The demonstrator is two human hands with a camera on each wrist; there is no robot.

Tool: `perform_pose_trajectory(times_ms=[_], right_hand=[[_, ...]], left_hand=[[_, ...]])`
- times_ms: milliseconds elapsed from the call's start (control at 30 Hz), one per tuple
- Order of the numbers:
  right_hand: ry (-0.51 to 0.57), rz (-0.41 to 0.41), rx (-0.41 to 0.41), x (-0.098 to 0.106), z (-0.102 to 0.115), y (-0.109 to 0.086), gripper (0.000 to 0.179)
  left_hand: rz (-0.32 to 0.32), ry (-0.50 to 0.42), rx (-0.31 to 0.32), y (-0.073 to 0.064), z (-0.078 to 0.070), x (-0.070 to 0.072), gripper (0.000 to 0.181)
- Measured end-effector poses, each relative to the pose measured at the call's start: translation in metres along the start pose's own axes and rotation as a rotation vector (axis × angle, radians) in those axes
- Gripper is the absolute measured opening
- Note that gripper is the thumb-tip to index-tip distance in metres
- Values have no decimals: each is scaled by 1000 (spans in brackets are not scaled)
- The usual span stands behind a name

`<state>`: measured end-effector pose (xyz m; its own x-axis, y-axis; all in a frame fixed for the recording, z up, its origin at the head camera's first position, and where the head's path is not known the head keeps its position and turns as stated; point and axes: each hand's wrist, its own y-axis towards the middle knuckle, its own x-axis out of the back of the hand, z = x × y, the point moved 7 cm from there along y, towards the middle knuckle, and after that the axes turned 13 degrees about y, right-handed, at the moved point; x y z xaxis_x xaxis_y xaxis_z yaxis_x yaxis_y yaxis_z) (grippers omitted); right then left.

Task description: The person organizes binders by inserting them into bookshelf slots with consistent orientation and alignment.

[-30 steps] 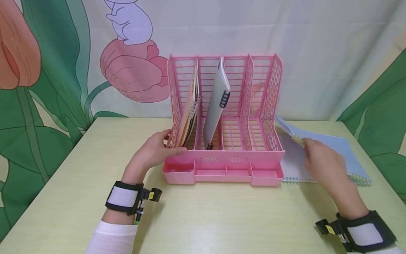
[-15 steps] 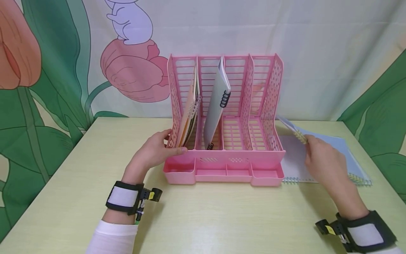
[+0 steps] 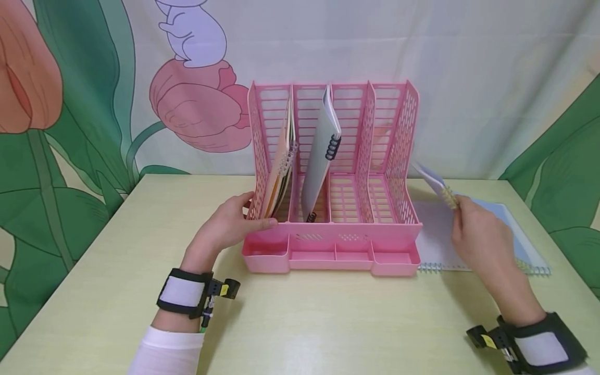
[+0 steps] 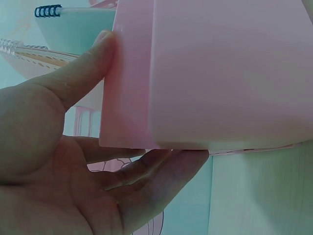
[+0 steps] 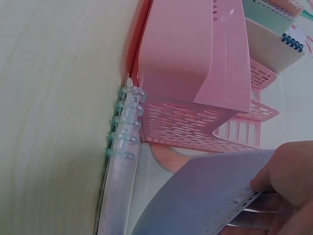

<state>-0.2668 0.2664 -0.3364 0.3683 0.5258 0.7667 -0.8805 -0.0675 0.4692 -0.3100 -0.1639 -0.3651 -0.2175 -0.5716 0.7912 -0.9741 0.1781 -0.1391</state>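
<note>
A pink file rack (image 3: 356,230) with a low divided tray along its front stands on the table. My left hand (image 3: 225,221) grips its front left corner, thumb on the front panel and fingers around the side. In the right hand (image 3: 483,237) a spiral notebook (image 5: 205,181) with a pale lavender-blue cover is pinched by its bound edge. It is tilted, just right of the rack, above other notebooks. Spiral notebooks (image 3: 275,179) lean in the rack's leftmost compartment. A grey notebook (image 3: 316,161) with black rings leans in the second one.
Under the right hand a pale lavender notebook (image 3: 433,234) with clear rings lies on the table (image 3: 328,323), beside the rack. A light blue notebook (image 3: 529,242) lies partly behind that hand. A patterned curtain (image 3: 469,78) hangs behind the table.
The right hand has lifted the pinched notebook slightly, and more of it now stands up from the notebooks below. My left hand keeps its hold on the rack.
</note>
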Motion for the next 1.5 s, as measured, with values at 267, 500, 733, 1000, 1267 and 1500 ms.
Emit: perform_pose_trajectory(times_ms=[267, 500, 733, 1000, 1267, 1500], right_hand=[[39, -95, 42, 5, 3, 0, 25], [61, -128, 14, 9, 5, 0, 29], [106, -207, 19, 15, 8, -1, 31], [200, -316, 33, 22, 9, -3, 30], [269, -415, 28, 33, 12, -4, 30], [312, -521, 85, 43, 14, -5, 24]], left_hand=[[-1, -1, -1, -1, 0, 0, 91], [-4, -6, -3, -1, -1, 0, 90], [-3, -14, -16, -1, -2, 0, 87], [-4, -11, -14, -1, -1, 0, 88], [-3, -15, -17, -2, -2, 1, 90], [-8, -25, -26, -2, -2, 1, 89]])
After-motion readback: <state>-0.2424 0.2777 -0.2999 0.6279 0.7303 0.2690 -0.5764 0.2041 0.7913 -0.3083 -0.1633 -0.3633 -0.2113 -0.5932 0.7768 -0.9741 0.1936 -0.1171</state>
